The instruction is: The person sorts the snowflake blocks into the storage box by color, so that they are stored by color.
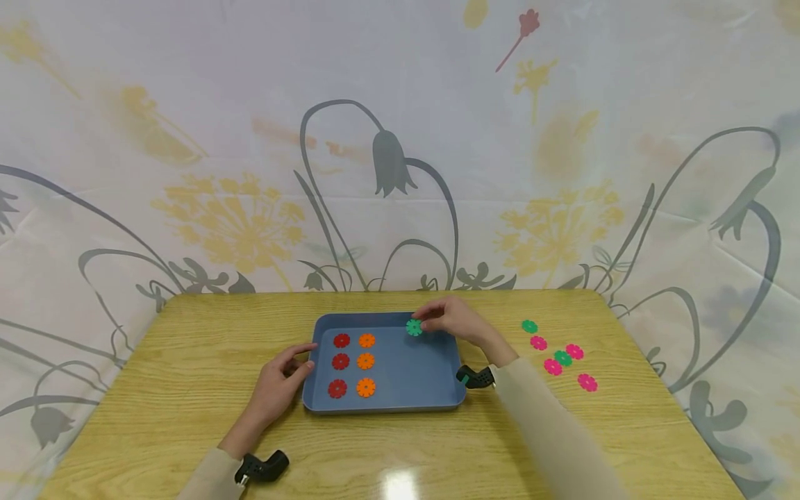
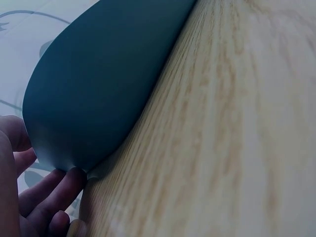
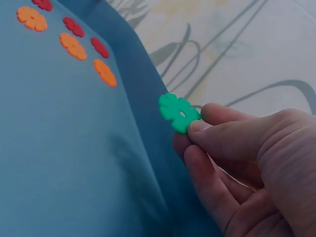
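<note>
Thumb and fingers of my right hand (image 1: 455,321) pinch a green notched flower-shaped disc (image 3: 178,112) over the far side of a blue tray (image 1: 412,401). In the right wrist view the disc is tilted, above the tray floor. Along the tray's left side, my left hand (image 1: 278,385) rests with its fingertips (image 2: 74,180) against the outer wall. Red discs (image 1: 340,361) stand in a column at the left inside the tray. Beside them runs a column of orange discs (image 1: 365,361), each lying flat.
To the right of the tray, several pink discs (image 1: 587,382) and two green discs (image 1: 529,326) lie loose on the wooden table (image 1: 206,347). A patterned cloth (image 1: 400,229) hangs behind the table's far edge. Each wrist wears a black camera (image 1: 476,377).
</note>
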The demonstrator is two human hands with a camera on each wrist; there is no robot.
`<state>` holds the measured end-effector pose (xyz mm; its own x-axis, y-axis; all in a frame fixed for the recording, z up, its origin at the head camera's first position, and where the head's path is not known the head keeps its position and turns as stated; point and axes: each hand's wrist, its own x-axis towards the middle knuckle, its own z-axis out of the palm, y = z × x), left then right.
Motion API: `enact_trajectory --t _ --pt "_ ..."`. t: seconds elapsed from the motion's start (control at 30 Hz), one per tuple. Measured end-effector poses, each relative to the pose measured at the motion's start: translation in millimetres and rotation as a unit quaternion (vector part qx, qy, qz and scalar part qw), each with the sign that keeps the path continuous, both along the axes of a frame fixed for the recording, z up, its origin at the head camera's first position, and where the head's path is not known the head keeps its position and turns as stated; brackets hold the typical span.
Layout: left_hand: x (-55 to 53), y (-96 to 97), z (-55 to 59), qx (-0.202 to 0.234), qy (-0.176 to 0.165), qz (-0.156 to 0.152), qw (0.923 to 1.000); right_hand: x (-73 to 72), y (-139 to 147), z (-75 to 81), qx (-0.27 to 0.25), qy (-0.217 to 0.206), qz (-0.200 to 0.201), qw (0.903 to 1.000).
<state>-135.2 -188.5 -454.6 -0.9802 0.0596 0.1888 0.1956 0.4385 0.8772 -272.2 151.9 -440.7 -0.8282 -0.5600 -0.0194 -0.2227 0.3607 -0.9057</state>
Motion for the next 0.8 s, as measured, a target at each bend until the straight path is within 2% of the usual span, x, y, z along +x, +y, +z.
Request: enact_trajectory --t 0.3,0.43,0.67,0.8 --pt "-0.9 -0.6 -2.5 0.007 0.009 -0.005 0.9999 -3.6 -21 -6.4 -0.007 0.001 -0.007 1.0000" --pt "-2.8 -1.9 -7.5 0.008 0.019 -0.008 0.9998 -3.9 -29 -6.1 -0.006 -0.008 -0.013 0.9999" --pt "-15.8 -11.8 -36.7 0.007 0.024 -0.002 0.9997 -2.1 -40 -6.9 0.004 -0.009 -0.015 0.9998" --pt "-17.1 -13.8 -40.5 0.009 0.024 -0.004 0.9997 -2.1 -47 -7.7 0.015 -0.012 -0.013 0.9997"
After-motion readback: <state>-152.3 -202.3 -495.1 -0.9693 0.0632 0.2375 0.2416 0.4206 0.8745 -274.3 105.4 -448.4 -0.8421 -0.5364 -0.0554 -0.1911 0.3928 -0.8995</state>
